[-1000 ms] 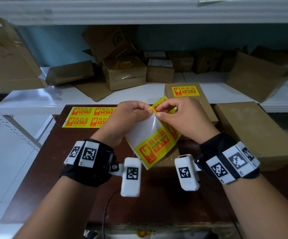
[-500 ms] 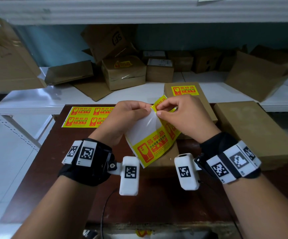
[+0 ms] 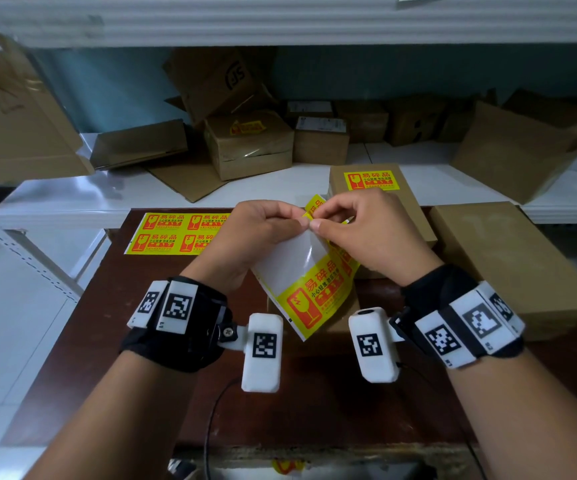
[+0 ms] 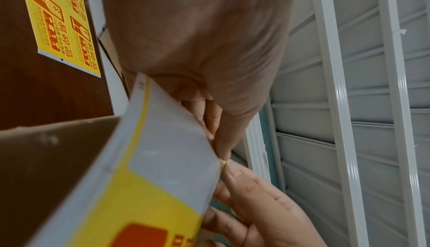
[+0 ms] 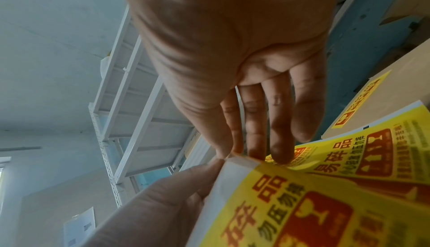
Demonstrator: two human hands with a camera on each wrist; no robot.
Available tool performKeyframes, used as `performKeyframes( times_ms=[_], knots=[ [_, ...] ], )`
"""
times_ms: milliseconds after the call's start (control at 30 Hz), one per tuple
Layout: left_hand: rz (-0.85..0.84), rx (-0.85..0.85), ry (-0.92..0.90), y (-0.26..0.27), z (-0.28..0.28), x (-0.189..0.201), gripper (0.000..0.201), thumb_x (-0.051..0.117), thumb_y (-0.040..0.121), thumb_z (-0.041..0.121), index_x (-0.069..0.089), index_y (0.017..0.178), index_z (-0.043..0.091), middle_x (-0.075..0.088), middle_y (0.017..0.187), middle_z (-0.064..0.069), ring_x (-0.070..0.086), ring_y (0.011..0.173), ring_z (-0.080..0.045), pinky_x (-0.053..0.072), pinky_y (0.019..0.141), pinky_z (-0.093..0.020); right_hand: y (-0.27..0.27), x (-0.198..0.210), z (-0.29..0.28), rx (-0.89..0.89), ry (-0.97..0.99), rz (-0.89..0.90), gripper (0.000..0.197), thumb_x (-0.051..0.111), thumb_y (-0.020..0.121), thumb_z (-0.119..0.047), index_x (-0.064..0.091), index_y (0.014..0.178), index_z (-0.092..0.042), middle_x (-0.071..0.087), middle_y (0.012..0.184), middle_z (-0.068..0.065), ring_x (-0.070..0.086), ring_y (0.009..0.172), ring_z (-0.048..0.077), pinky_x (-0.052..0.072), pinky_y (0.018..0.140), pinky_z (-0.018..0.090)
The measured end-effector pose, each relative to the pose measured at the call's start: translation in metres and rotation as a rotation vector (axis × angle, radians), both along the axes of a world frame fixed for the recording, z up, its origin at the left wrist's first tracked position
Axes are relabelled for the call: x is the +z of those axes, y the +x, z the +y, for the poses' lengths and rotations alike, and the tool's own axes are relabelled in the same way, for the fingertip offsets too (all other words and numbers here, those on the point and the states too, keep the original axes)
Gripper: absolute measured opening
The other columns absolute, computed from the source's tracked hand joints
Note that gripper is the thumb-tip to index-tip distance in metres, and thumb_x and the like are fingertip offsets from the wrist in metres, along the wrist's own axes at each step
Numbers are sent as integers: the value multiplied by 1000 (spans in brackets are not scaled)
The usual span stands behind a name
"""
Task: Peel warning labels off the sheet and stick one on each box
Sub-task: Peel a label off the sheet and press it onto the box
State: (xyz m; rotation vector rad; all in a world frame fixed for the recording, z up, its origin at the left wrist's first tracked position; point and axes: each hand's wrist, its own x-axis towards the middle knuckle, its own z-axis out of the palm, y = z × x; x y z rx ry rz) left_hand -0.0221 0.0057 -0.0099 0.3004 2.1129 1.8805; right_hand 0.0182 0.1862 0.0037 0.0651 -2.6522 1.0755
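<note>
I hold a label sheet (image 3: 309, 292) above the brown table (image 3: 148, 327); it has a bare glossy backing patch and yellow-red warning labels. My left hand (image 3: 263, 230) pinches the sheet's top corner. My right hand (image 3: 359, 226) pinches the corner of a yellow label (image 3: 314, 206) lifted off the top edge. Both thumbs meet at the sheet (image 4: 167, 149) corner in the left wrist view. The right wrist view shows the sheet (image 5: 302, 195) under my fingers. A labelled box (image 3: 384, 202) lies behind my hands, a plain box (image 3: 508, 258) to the right, and another box (image 3: 332, 317) under the sheet.
A second label sheet (image 3: 173, 233) lies flat at the table's back left. The white shelf (image 3: 72, 199) behind holds several cardboard boxes, one taped box (image 3: 249, 143) carrying a yellow label. Flattened cardboard (image 3: 13, 123) leans at the left. A cable (image 3: 211, 420) runs off the table's front edge.
The hands and sheet have stayed in nearly the same place; the right fingers keep working at the label's top corner with only slight shifts.
</note>
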Motion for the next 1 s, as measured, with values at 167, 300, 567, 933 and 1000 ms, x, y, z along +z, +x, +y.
performKeyframes(
  times_ms=[167, 300, 567, 933, 1000],
  knots=[
    [-2, -13, 9, -1, -1, -1, 8, 71, 91, 16, 78, 91, 13, 77, 100, -15, 70, 87, -23, 55, 94, -47, -1, -1, 1, -8, -6, 0, 8, 77, 84, -35, 79, 86, -28, 72, 75, -9, 67, 75, 5, 59, 75, 38],
    [0, -20, 14, -1, 0, -2, 9, 70, 92, 16, 79, 93, 13, 77, 101, -14, 71, 90, -24, 54, 96, -49, -2, -2, 2, -15, -6, -9, 10, 77, 84, -38, 78, 84, -28, 71, 72, -10, 67, 73, 5, 59, 73, 38],
    [54, -67, -9, -2, 0, -4, 12, 69, 94, 16, 79, 99, 11, 77, 105, -9, 71, 106, -33, 54, 99, -48, -2, -2, 1, -27, -28, -37, 14, 74, 86, -43, 75, 80, -30, 69, 69, -6, 68, 71, 12, 61, 64, 47],
    [74, -78, -19, -1, 1, -4, 11, 65, 96, 12, 76, 94, 14, 77, 95, -8, 69, 85, -14, 55, 82, -29, -2, -1, 1, -6, -42, -52, 13, 70, 89, -40, 76, 82, -31, 71, 73, -6, 68, 75, 13, 61, 66, 48],
    [72, -87, -33, -1, 0, -4, 10, 65, 97, 13, 75, 95, 14, 77, 94, -8, 69, 84, -14, 54, 81, -30, -2, -1, 1, -4, -42, -51, 13, 69, 90, -39, 76, 83, -31, 70, 75, -7, 68, 76, 12, 60, 66, 48]
  ],
)
